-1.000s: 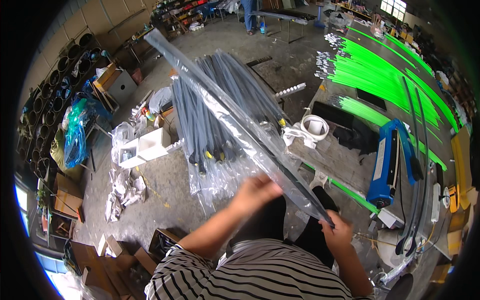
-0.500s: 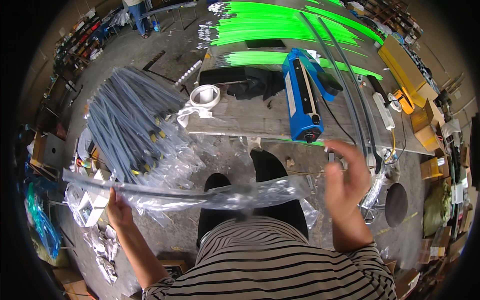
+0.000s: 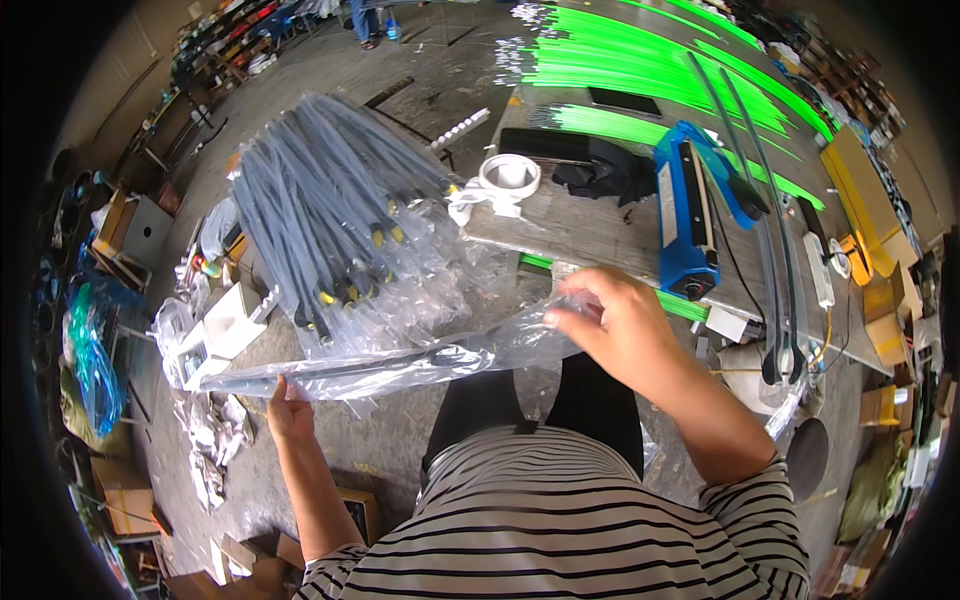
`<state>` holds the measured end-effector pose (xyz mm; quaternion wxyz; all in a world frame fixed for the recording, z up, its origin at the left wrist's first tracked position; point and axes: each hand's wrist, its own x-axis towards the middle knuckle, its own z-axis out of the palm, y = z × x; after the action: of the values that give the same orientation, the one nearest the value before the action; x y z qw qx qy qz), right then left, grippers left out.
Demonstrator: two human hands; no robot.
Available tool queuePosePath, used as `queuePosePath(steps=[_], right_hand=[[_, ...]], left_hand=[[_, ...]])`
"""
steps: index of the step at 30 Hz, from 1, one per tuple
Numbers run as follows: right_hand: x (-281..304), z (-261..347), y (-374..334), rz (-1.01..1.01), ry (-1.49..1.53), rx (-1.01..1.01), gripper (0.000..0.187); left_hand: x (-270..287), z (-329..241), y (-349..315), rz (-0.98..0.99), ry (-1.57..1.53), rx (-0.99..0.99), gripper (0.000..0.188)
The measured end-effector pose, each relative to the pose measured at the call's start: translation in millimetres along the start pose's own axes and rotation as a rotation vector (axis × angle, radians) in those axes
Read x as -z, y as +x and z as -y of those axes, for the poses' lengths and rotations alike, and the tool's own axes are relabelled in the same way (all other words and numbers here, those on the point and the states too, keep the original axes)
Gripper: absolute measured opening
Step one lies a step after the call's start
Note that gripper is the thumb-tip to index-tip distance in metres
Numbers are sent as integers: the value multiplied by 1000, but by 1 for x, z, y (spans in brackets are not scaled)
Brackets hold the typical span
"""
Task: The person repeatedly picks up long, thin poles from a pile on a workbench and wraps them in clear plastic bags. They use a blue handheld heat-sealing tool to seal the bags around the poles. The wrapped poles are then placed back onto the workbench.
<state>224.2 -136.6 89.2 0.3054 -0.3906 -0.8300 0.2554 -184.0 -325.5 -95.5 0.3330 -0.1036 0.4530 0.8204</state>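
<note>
My left hand [image 3: 288,408] grips one end of a long dark rod in a clear plastic sleeve [image 3: 400,362], held level across my lap. My right hand [image 3: 622,330] pinches the sleeve's other, crinkled end near the table's front edge. Behind the sleeve lies a fanned pile of grey bagged rods [image 3: 335,205] with yellow bands. A blue heat sealer [image 3: 688,215] stands on the wooden table [image 3: 580,230], just beyond my right hand.
A white tape roll [image 3: 510,177] and a black cloth [image 3: 600,170] lie on the table. Bright green rods [image 3: 650,70] cover its far side. Cardboard boxes [image 3: 880,300] sit at the right, white boxes and plastic scraps [image 3: 215,330] on the floor at the left.
The sleeved rod swung from a steep diagonal down to level across my lap. My right hand has come back from the table and closed on the sleeve's open end.
</note>
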Motion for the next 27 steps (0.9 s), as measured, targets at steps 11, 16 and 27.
queuePosePath(steps=[11,16,27], right_hand=[[43,92,66,39,-157,412,11],[75,76,82,-330,-333,345,14],[45,-8,45,-363,-236,16,74]], left_hand=[[20,114,-71,-108,-265,422,17],[25,124,-57,28,-308,422,10],[31,73,-19,149,-238,175,13]])
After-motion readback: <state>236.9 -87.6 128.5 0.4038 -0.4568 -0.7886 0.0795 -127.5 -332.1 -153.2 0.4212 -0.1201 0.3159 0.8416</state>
